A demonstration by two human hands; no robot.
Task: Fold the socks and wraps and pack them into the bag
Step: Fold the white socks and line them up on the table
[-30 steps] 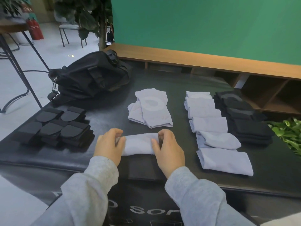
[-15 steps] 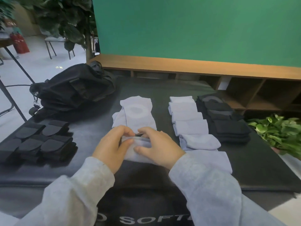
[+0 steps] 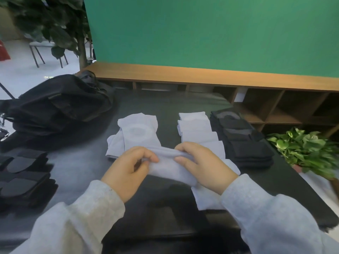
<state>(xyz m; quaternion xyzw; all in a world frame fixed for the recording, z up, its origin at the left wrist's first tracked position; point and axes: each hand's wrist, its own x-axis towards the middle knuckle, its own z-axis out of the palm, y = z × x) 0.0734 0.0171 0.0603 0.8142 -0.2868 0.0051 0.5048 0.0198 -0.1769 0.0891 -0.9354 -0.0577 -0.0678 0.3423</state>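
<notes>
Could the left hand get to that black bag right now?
Probably not at once. The left hand grips the pale sock together with the right hand. Nothing lies between it and the bag, so once freed it likely could.

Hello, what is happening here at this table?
A person is folding a light sock, holding it with the left hand and the right hand just above the black table. To the right lie a row of folded light socks and a row of dark socks. The black bag waits at the back left.
</notes>
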